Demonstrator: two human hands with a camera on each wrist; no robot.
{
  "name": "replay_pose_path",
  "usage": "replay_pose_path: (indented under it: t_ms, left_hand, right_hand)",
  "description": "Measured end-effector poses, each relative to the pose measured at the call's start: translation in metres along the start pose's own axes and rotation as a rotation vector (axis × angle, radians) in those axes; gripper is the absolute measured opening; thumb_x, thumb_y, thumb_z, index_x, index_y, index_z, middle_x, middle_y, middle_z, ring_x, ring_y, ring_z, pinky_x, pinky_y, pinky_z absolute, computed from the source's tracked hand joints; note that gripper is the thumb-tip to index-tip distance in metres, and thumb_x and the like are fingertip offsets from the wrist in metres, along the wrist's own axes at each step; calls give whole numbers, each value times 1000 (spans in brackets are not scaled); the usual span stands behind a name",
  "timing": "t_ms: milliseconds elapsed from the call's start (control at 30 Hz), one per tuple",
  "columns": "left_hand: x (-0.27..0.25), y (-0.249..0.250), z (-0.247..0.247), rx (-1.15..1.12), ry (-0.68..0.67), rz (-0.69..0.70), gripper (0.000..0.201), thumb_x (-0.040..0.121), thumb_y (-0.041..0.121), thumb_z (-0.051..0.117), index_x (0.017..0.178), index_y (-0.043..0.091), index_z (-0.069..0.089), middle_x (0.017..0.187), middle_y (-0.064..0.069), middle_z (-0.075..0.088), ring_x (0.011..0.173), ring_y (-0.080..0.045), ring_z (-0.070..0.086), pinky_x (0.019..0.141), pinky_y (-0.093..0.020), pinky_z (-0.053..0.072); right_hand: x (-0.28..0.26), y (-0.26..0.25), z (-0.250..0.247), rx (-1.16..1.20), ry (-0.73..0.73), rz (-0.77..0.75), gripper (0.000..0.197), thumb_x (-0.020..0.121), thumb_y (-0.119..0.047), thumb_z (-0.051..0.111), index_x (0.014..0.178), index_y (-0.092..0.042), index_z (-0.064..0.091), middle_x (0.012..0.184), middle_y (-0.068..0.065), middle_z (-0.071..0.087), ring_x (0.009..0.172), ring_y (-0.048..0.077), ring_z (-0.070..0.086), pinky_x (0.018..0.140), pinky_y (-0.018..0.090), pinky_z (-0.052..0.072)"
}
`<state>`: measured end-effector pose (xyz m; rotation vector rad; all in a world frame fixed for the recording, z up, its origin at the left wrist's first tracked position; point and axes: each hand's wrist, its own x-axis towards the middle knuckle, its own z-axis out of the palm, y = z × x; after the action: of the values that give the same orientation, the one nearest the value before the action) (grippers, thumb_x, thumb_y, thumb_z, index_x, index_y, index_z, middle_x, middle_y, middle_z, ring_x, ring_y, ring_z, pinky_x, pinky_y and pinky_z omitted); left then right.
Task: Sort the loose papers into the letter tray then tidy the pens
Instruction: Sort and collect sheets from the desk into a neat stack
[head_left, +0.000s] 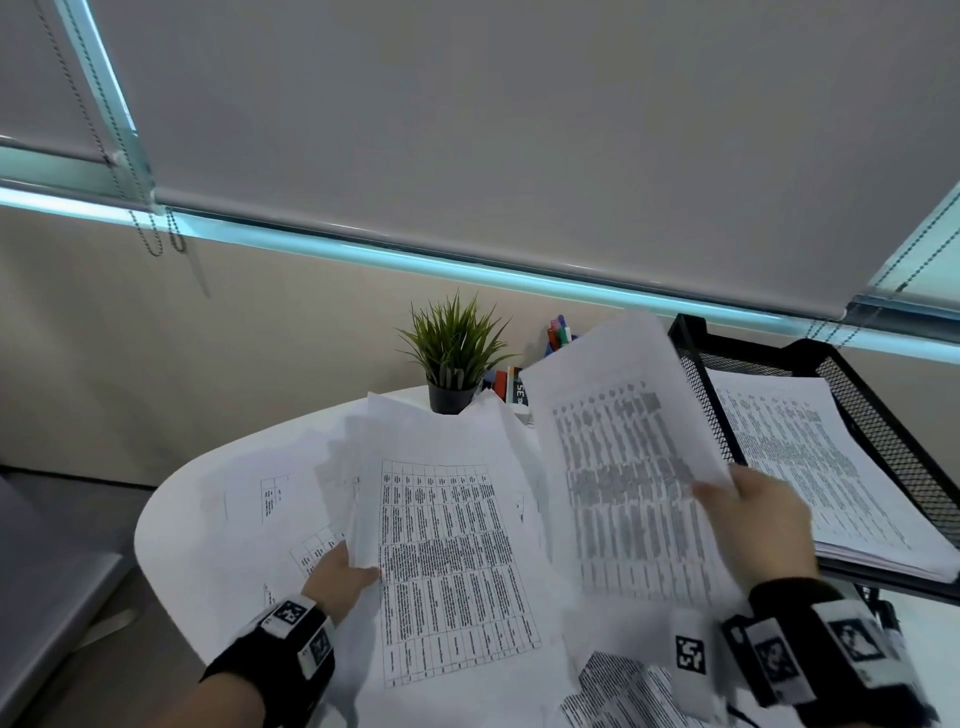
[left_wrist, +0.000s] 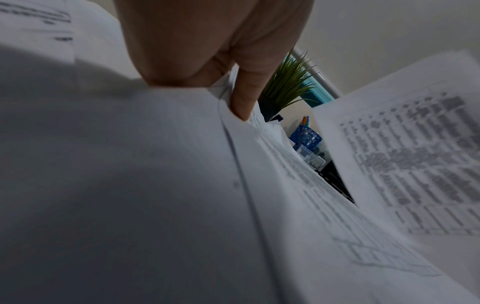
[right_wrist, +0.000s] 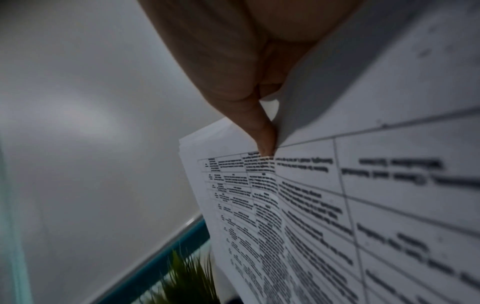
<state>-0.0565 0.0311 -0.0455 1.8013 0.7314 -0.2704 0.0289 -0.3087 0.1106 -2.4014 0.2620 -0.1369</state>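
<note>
My right hand (head_left: 748, 514) pinches a lifted bundle of printed sheets (head_left: 623, 457) by its right edge, just left of the black mesh letter tray (head_left: 883, 410); the same sheets (right_wrist: 337, 205) fill the right wrist view under my thumb. The tray holds a stack of printed papers (head_left: 810, 467). My left hand (head_left: 343, 571) pinches the left edge of another printed sheet (head_left: 457, 561) atop loose papers (head_left: 249, 509) spread over the white table; its thumb (left_wrist: 244, 98) presses on that paper edge. Pens (head_left: 560, 332) stand in a blue holder (left_wrist: 305, 136) at the back.
A small potted plant (head_left: 453, 358) stands at the table's far edge, with a whiteboard eraser (head_left: 511, 387) beside it. More printed sheets (head_left: 618, 691) lie near the front edge. A roller blind (head_left: 467, 130) and wall close off the back. Floor lies to the left.
</note>
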Motion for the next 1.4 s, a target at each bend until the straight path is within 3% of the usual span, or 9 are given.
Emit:
replay_pose_path:
  t_ms: [200,400,500,833,1000,1133,1267,1333,1400]
  left_hand:
    - [3,2,0,8,17,-19,34,85,0,58,118,-4,51,95,-15,62,88,-31,60,79,-40,51]
    - [2,2,5,-4,-36,-26,42,85,2,59,125,-3,48,106,-17,62,84,-26,58,65,-29,47]
    - [4,0,6,32,-50,-9,40,86,4,60,124,-1,49,114,-17,60,96,-26,55,78,-31,45]
    - [-2,7,11,-125,-116,8,20,87,9,61,107,10,56,102,-10,62,95,-22,55,84,-29,42]
    - [-5,9,23,-201,-243,13,55,69,23,81,118,10,57,111,-3,67,103,-21,61,96,-35,45]
    - [-7,8,37,-169,-214,-48,61,78,0,69,132,5,44,118,-10,61,105,-25,57,95,-35,45]
    - [-10,7,39,-216,-215,-46,65,79,-4,65,137,8,39,131,-11,54,119,-29,51,107,-47,36]
    - [-13,7,37,-270,-241,-42,64,79,-4,65,136,9,40,132,-11,53,118,-27,49,107,-45,35]
    - [-16,8,36,-312,-287,-27,64,78,-3,65,135,9,40,134,-10,52,122,-27,47,110,-45,32]
  right_hand:
    - [1,-23,-36,114,77,-119,18,88,-19,61,73,-9,61,56,5,50,48,18,41,48,22,31]
    - [-1,-2,6,244,-118,17,5,86,-12,65,87,-10,69,76,7,70,68,22,65,58,26,46]
    - [-7,23,43,271,-231,103,6,85,-10,67,81,-14,67,78,2,70,75,21,66,72,32,52]
    - [-22,73,122,106,-430,210,64,82,-3,66,138,-13,35,134,8,49,124,31,48,107,38,37]
    - [-29,68,139,-82,-457,83,64,82,-11,67,137,-6,36,129,11,49,123,26,45,100,31,36]
    - [-32,67,146,-103,-522,60,72,78,-30,72,139,-10,39,129,8,49,121,24,43,102,36,38]
    - [-24,68,132,156,-472,223,75,80,-23,75,139,-4,35,130,14,52,113,25,53,93,31,43]
    - [-22,66,120,375,-487,280,45,78,-14,76,113,-3,50,110,9,64,90,16,62,73,21,47]
    - [-20,69,114,564,-597,302,48,63,-19,87,102,-6,62,106,10,71,88,17,68,71,22,50]
